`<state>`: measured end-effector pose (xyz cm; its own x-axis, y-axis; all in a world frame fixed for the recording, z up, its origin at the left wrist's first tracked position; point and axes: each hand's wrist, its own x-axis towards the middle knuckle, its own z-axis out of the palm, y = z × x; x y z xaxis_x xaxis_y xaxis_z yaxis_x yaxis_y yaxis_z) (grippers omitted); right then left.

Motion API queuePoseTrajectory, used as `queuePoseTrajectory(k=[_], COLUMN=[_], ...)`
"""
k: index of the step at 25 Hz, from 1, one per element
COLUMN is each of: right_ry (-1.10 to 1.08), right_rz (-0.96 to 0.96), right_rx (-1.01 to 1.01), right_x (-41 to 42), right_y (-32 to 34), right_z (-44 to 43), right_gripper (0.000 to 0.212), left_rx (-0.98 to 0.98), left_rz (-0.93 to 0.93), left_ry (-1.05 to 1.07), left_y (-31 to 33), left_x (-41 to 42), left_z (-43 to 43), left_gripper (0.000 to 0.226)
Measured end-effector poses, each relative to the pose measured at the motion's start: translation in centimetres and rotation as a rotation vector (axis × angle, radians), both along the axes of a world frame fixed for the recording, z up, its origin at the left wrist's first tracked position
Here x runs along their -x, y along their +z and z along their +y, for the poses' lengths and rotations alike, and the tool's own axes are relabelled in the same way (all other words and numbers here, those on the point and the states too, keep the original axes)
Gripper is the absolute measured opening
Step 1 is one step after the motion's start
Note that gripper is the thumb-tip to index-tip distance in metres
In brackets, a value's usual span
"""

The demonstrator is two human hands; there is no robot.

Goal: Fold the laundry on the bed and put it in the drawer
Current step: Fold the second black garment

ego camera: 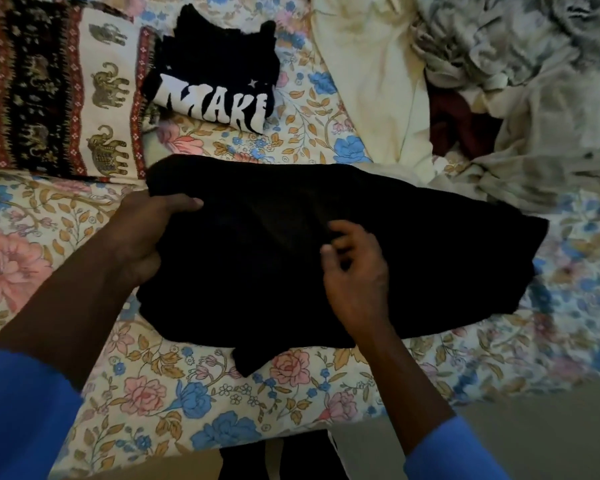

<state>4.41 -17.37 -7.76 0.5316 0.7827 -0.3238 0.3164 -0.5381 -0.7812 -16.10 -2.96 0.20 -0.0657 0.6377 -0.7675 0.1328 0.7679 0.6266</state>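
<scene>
Here, a black garment lies left-to-right across the near floral bed, with the left hand gripping its left end and the right hand curled over its middle, hold unclear, nearer the free right end.

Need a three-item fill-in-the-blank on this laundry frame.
1. The left hand grips one edge of the plain ___ garment.
2. The folded shirt behind it bears large ___ letters.
3. The patterned cloth at far left is printed with ___.
Missing words: black; white; elephants.
</scene>
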Motion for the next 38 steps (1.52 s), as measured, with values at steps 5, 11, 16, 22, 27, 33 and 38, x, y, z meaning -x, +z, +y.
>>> queuePoseTrajectory(k=[5,11,16,22,27,33,38], right_ry=[-0.130,-0.371,-0.413,-0.705,-0.501,-0.601,-0.597], right_rz=[1.036,1.255,0.626,0.163,0.205,0.605,0.915], right_rx=[-0.029,-0.339,-0.089,-0.055,0.026,0.007,-0.067], right_x=[-2.7,-13.2,-20.0,-20.0,-19.3,-22.1,-21.3], right_y=[3.3,5.1,-0.1,-2.0,-1.2,-1.4,1.2], right_z=[-1.9,-9.7,-14.1,-14.7,-12.4,-11.0,-10.4], right_gripper=[0.055,0.066,0.035,0.025,0.091,0.099,0.079], left_rx=[-0.007,-0.073,-0.063,-0.488,-0.257,-0.016,0.221], left_rz=[-0.269,-0.198,-0.245,0.269,0.231,-0.062,-0.257], left_ry=[-0.138,-0.325,-0.619,-0.428,-0.522,-0.355,-0.228], left_y=[4.8,2.2,-1.9,-4.7,-5.9,-5.9,-4.9], left_x=[-10.0,-28.9,-35.6,-21.4,-14.2,-19.0,-19.3], left_z=[-4.7,-12.3,-15.7,-14.6,-14.4,-11.4,-9.7], left_gripper=[0.028,0.071,0.047,0.028,0.054,0.037,0.027])
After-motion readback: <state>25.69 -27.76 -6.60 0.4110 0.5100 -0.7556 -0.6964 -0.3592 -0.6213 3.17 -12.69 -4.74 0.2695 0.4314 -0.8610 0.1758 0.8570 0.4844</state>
